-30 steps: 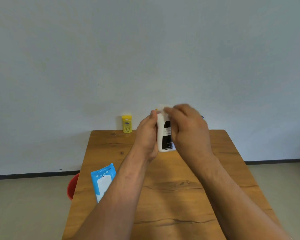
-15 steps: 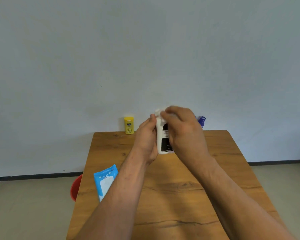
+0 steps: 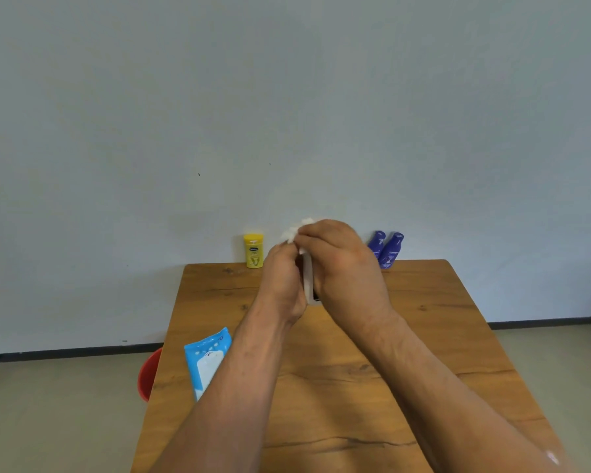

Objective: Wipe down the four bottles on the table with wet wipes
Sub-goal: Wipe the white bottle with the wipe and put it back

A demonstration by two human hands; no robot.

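Above the far half of the wooden table, my left hand grips a white bottle that is mostly hidden between both hands. My right hand presses a crumpled white wet wipe against the bottle's top. A yellow bottle stands upright at the table's far edge, to the left of my hands. Two purple bottles stand side by side at the far edge on the right, partly hidden behind my right hand.
A blue pack of wet wipes lies near the table's left edge, partly under my left forearm. A red bucket sits on the floor beside the table's left side. A plain wall rises right behind the table.
My hands have turned the white bottle so its black label is now hidden. The right hand with the wipe has shifted over the bottle's top. The purple bottles have come into view.
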